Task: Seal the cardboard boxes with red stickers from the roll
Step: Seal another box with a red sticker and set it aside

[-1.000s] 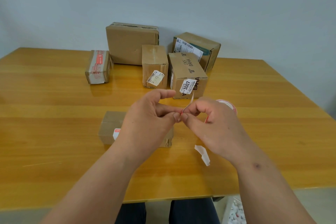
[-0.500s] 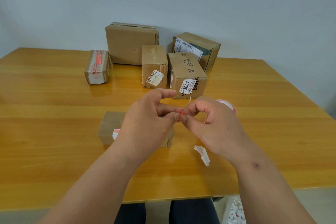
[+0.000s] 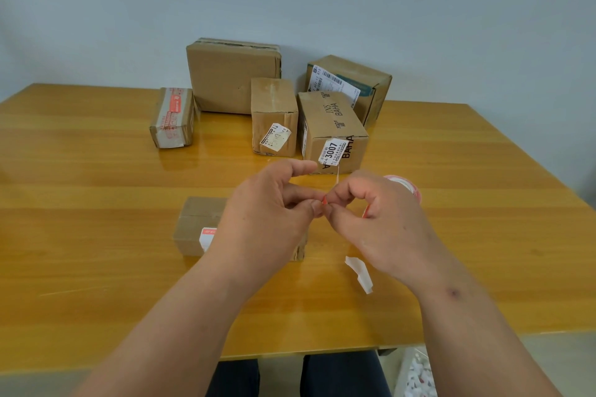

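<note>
My left hand (image 3: 267, 213) and my right hand (image 3: 383, 219) meet above the table, fingertips together. Between them they pinch a small red sticker (image 3: 324, 200), with a thin white backing strip (image 3: 337, 172) rising from it. The sticker roll (image 3: 407, 185), red and white, shows behind my right hand, mostly hidden. Under my left hand lies a small cardboard box (image 3: 196, 222) that carries a red and white sticker (image 3: 207, 235) on its near edge.
Several cardboard boxes stand at the back of the wooden table (image 3: 96, 267): a large one (image 3: 232, 74), a taped one (image 3: 172, 118), two labelled ones (image 3: 274, 116) (image 3: 332, 129) and one (image 3: 354, 80) behind. A white backing scrap (image 3: 359, 272) lies near my right wrist.
The white backing strip has straightened upward and a red sticker edge now shows between my fingertips. Both hands stay nearly in place.
</note>
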### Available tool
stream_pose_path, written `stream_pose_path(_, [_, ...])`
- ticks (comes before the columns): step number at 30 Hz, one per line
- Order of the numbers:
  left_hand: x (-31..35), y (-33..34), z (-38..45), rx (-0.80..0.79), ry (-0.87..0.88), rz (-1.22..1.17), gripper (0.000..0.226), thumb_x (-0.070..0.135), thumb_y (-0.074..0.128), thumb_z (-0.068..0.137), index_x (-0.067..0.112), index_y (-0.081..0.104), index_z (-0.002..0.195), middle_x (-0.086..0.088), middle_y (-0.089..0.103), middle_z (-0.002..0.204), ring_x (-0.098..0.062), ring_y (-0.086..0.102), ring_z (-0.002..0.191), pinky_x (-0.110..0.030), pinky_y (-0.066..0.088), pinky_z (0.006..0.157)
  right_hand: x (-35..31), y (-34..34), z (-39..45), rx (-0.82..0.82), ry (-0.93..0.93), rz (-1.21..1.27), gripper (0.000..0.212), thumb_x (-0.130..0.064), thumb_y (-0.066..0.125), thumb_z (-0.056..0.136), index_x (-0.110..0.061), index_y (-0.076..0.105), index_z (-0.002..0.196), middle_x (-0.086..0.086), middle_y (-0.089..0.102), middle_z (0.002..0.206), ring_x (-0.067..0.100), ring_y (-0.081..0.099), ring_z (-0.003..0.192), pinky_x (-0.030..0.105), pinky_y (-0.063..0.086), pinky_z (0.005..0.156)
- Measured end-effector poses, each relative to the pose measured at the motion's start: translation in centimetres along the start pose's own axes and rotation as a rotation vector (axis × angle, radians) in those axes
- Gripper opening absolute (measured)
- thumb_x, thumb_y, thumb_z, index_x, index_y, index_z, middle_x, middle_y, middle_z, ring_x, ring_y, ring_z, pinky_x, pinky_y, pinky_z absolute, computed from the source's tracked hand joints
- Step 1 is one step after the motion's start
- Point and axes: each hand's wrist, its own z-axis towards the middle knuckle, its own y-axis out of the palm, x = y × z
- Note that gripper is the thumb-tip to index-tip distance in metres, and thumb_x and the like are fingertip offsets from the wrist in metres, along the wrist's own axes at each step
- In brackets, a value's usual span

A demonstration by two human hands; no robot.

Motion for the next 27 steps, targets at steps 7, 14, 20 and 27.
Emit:
stream_pose_path(7, [-0.30,0.18,-0.04,-0.006,-0.007,-0.003,0.039,0.016,0.071,0.086,0.035,0.058,0.118,0.024,0.073,0.081,0.010,0.066,0.080,-0.002,0.044,0.068,-0.06,-0.06,-0.19,-0.005,0.011,-0.007,0.011,-0.029,0.066,0.081,-0.029,0.064,0.070,-0.009,0.065,0.083,-0.013,0.050,0.059,0.030,0.031,0.076])
stream_pose_path(14, [-0.20,0.25,-0.04,-0.007,0.003,0.020,0.041,0.019,0.072,0.085,0.035,0.058,0.121,0.024,0.073,0.083,0.010,0.066,0.082,-0.003,0.045,0.071,0.29,-0.01,-0.20,0.017,0.011,0.007,0.010,-0.034,0.065,0.080,-0.030,0.066,0.071,-0.013,0.065,0.082,-0.003,0.052,0.070,0.030,0.037,0.076])
stream_pose_path(20, [-0.28,0.32,0.00,-0.013,-0.006,0.013,0.041,0.018,0.071,0.087,0.035,0.057,0.121,0.024,0.073,0.082,0.009,0.066,0.081,-0.004,0.047,0.069,0.25,0.11,-0.12,0.027,0.002,0.009,0.014,-0.039,0.061,0.077,-0.028,0.066,0.070,-0.014,0.065,0.080,0.001,0.055,0.076,0.042,0.044,0.087])
stream_pose_path(27, [-0.46,0.32,-0.02,-0.012,-0.016,-0.004,0.039,0.017,0.070,0.087,0.034,0.058,0.120,0.023,0.074,0.082,0.008,0.067,0.081,-0.004,0.045,0.068,0.04,0.34,0.02,0.036,-0.004,0.005,0.020,-0.043,0.054,0.071,-0.027,0.066,0.070,-0.013,0.066,0.079,-0.001,0.055,0.077,0.046,0.041,0.092])
